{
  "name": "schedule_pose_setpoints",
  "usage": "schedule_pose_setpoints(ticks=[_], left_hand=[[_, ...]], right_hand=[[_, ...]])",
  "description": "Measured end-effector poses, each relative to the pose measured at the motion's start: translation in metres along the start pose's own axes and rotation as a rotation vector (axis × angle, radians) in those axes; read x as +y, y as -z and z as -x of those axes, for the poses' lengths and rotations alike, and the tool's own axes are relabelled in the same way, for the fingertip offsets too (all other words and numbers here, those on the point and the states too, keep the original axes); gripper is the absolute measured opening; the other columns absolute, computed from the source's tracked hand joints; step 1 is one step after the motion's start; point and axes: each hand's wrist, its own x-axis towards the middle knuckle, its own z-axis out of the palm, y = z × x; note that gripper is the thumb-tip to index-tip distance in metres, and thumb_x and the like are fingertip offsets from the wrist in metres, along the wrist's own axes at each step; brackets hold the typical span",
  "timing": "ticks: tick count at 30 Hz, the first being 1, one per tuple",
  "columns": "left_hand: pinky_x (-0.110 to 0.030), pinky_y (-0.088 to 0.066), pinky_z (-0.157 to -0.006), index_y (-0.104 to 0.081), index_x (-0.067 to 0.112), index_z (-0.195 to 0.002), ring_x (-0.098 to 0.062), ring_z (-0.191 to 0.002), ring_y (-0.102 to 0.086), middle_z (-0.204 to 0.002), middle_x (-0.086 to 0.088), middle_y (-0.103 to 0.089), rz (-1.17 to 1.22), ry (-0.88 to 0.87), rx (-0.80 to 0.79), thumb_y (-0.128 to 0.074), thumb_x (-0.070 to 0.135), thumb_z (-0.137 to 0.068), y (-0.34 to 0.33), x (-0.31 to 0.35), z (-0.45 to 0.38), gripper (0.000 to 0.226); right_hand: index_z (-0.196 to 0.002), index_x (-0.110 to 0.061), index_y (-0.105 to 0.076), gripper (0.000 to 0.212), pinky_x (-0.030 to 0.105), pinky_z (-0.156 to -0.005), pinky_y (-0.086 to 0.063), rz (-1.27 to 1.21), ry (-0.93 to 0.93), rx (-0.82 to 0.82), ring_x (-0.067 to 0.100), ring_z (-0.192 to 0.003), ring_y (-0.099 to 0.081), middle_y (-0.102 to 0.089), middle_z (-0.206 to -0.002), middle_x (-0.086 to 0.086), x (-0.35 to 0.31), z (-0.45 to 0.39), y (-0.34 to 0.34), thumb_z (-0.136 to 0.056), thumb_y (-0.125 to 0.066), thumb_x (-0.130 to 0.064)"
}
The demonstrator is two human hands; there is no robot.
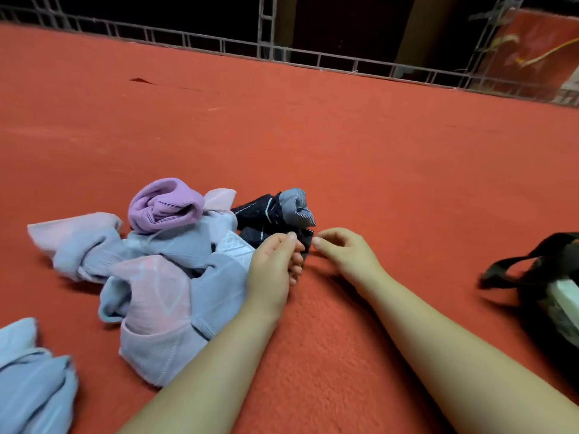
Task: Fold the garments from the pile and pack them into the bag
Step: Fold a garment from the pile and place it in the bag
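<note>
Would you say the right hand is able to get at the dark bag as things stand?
Probably yes: the right hand looks free, and only bare red carpet lies between it and the dark bag on its right.

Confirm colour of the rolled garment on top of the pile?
Lilac purple, ribbed: the rolled garment shows clearly in the head view.

Left hand [275,258]: our fingers are curled inward, thumb raised on top, forearm stretched forward.
Right hand [344,250]: our fingers are bent loosely, thumb pointing toward the left hand, just beside it.
Arms: both bare, reaching forward, nearly parallel.
</note>
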Motion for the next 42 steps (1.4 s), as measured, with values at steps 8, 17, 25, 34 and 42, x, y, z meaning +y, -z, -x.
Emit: schedule_pose_setpoints(ticks=[8, 17, 25, 34, 42], left_hand=[[-0.023, -0.036, -0.054, -0.055, 0.028, -0.058, -0.004, -0.052, -0.041, -0.051, 0.011, -0.047, -0.162, -0.267, -0.015, -0.051, 0.041, -0.075, 0.009, -0.006, 0.001, 0.022], [-0.018, -0.032, -0.097, -0.038, 0.025, -0.134, -0.003, -0.119, -0.044, -0.126, 0.01, -0.046, -0.142, -0.28, 0.002, -0.06, 0.054, -0.076, -0.01, 0.057, -0.036, 0.068], [-0.037, -0.038, -0.1, -0.038, 0.019, -0.139, -0.018, -0.121, -0.048, -0.133, -0.001, -0.047, -0.368, -0.104, -0.291, -0.063, 0.048, -0.084, -0.075, 0.121, -0.116, 0.066], [-0.026, -0.043, -0.062, -0.061, 0.018, -0.077, -0.011, -0.062, -0.055, -0.063, 0.008, -0.06, -0.449, -0.178, -0.568, -0.071, 0.016, -0.079, -0.067, 0.144, -0.072, 0.011], [-0.023, -0.053, -0.061, -0.052, 0.017, -0.083, -0.008, -0.064, -0.059, -0.074, 0.001, -0.056, -0.747, 0.539, -1.127, -0.056, 0.025, -0.078, -0.003, 0.063, 0.003, 0.011]], right_hand=[[-0.073, -0.024, -0.055, 0.017, 0.029, -0.07, -0.043, 0.056, 0.184, 0.198, 0.012, -0.071, -0.054, -0.059, -0.073, -0.006, -0.025, -0.014, -0.02, -0.089, -0.059, -0.02], [-0.081, -0.022, -0.054, 0.015, 0.036, -0.069, -0.046, -0.229, 0.286, 0.179, 0.015, -0.075, -0.053, -0.057, -0.079, -0.001, -0.105, -0.017, 0.062, -0.095, -0.051, -0.024], [-0.083, -0.019, -0.057, 0.016, 0.04, -0.08, -0.05, -0.151, 0.253, 0.288, 0.019, -0.081, -0.058, -0.061, -0.084, 0.004, -0.146, -0.03, 0.126, -0.097, -0.049, -0.022], [-0.079, -0.016, -0.049, 0.021, 0.026, -0.06, -0.043, -0.326, 0.108, -0.015, 0.012, -0.061, -0.051, -0.051, -0.067, -0.003, -0.124, 0.019, 0.146, -0.098, -0.044, -0.012], [-0.095, -0.016, -0.046, 0.009, 0.026, -0.046, -0.051, -0.126, -0.448, -0.62, 0.016, -0.051, -0.055, -0.051, -0.07, 0.003, -0.03, 0.099, 0.104, -0.101, -0.04, -0.018]])
